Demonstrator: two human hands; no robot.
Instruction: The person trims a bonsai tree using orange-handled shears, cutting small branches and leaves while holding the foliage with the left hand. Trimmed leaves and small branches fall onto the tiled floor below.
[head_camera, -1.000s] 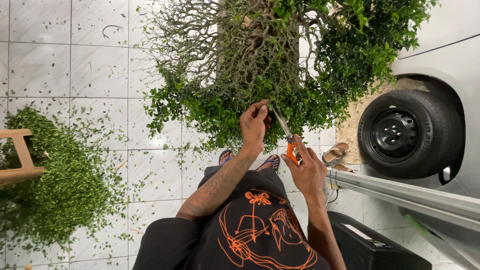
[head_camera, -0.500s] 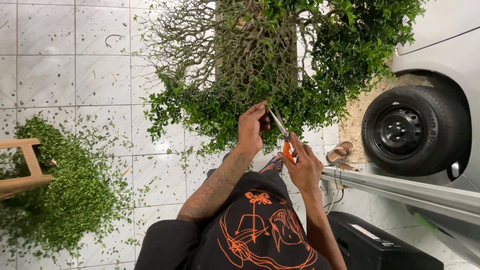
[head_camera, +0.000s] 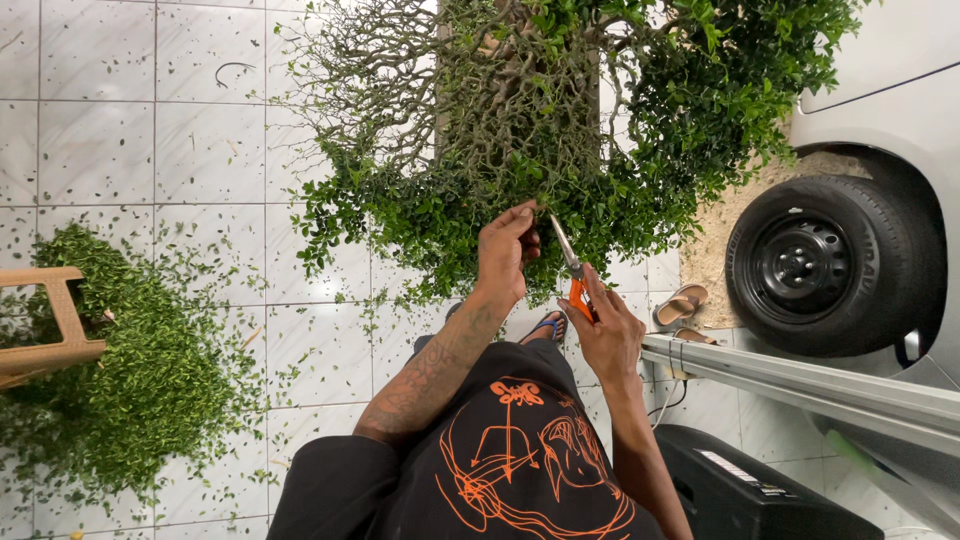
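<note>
A bushy small-leaved tree (head_camera: 540, 120) with bare twisted twigs in its middle fills the top of the head view. My left hand (head_camera: 505, 255) pinches a leafy twig at its lower edge. My right hand (head_camera: 603, 325) grips orange-handled scissors (head_camera: 570, 265), their blades pointing up into the foliage just right of my left fingers. My black shirt with an orange drawing (head_camera: 510, 460) is below.
A heap of cut green leaves (head_camera: 130, 370) lies on the white tiled floor at left, beside a wooden stool (head_camera: 50, 320). A car wheel (head_camera: 830, 265) stands at right, sandals (head_camera: 680, 305) near it, a metal rail (head_camera: 800, 380) and a black box (head_camera: 750, 490) lower right.
My view has shifted slightly. Both hands stay at the tree's lower edge, and the scissors have edged a little closer to the twig my left hand holds.
</note>
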